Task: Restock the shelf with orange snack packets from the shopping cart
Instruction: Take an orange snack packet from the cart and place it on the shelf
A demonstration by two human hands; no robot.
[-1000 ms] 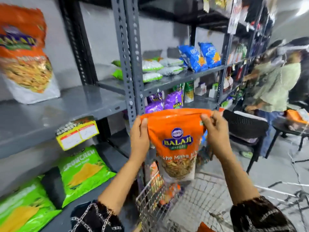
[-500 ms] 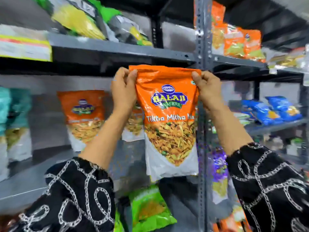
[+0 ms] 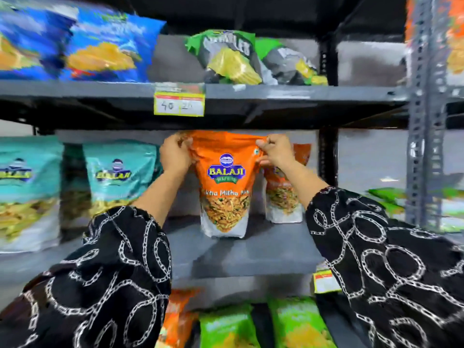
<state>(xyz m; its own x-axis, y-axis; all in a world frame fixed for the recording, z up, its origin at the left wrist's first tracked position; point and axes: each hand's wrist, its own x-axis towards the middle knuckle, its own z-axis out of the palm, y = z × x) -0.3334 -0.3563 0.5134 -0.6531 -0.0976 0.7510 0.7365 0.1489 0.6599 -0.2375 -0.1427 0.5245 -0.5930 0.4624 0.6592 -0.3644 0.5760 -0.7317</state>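
An orange Balaji snack packet (image 3: pixel 224 187) stands upright with its base on the grey middle shelf (image 3: pixel 241 254). My left hand (image 3: pixel 175 155) pinches its top left corner and my right hand (image 3: pixel 275 150) pinches its top right corner. Another orange packet (image 3: pixel 285 197) stands just behind it to the right, partly hidden by my right wrist. The shopping cart is out of view.
Teal Balaji packets (image 3: pixel 118 177) stand to the left on the same shelf. Blue packets (image 3: pixel 105 51) and green-black ones (image 3: pixel 231 59) lie on the shelf above, which carries a yellow price tag (image 3: pixel 179 102). Green packets (image 3: pixel 228 327) sit below. A perforated grey upright (image 3: pixel 424 121) stands at right.
The view swung from the cart to the shelf. Both hands lifted the orange packet from over the cart and now rest its base on the middle shelf, in front of another orange packet.
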